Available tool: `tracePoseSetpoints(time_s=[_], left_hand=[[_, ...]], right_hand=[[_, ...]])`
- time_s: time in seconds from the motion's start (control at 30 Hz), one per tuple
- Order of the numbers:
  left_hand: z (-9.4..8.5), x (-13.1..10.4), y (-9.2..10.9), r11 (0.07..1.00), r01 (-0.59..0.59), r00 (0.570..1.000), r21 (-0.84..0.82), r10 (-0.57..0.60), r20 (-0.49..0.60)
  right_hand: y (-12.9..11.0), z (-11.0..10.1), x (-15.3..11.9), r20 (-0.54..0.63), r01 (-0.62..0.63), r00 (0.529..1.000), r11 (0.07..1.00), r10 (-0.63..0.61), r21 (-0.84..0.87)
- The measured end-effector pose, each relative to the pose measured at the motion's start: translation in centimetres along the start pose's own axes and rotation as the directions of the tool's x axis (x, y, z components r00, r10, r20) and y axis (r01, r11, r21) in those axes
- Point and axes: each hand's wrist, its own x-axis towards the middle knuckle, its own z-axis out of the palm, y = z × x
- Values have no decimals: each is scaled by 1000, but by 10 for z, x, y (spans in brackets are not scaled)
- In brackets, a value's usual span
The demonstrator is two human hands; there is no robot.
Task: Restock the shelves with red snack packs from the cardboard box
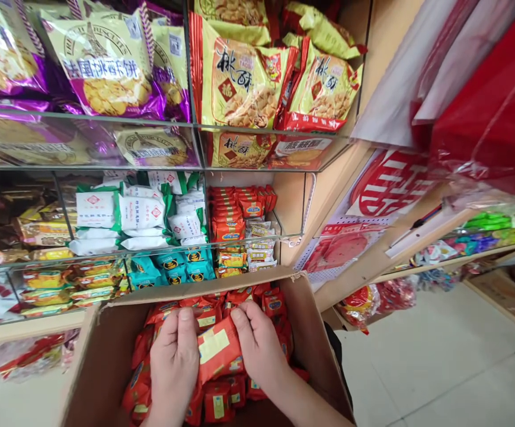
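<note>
Both hands hold one red snack packet [220, 349] by its two ends, above an open cardboard box [92, 350]. My left hand [175, 356] is closed at the packet's left end, its thumb on top. At the right end, my right hand [257, 341] pinches the wrapper between thumb and fingers. A pale yellow label shows on the side facing me. Below and around the hands, many similar red packets [217, 402] fill the box loosely. The fingertips under the packet are hidden.
Behind the box, a glass-fronted shelf holds stacked red packets [228, 216], white-and-green packets [140, 209] and teal packets [172, 267]. Larger biscuit bags [243, 80] stand on the shelf above. To the right are a wooden side panel [328, 196], hanging red bags [488, 101] and tiled floor [435, 356].
</note>
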Motion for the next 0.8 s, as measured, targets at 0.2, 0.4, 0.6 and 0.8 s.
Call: tracePoseSetpoints(time_s=[0.2,0.4,0.6,0.8], left_hand=[[-1,8,1,995,-92,995,37,94,-45],[-11,9,-4,947,-278,960,160,271,67],[-12,-15,-1,667,-691,710,279,552,438],[-3,-19,-1,914,-398,854,-74,399,332]], right_hand=[[-1,6,-10,-102,124,985,982,-139,-146],[2,-4,-9,-130,234,955,948,-265,-218],[-3,-14,2,-56,489,799,701,-598,-519],[-28,-13,-12,-13,547,806,754,-591,-362]])
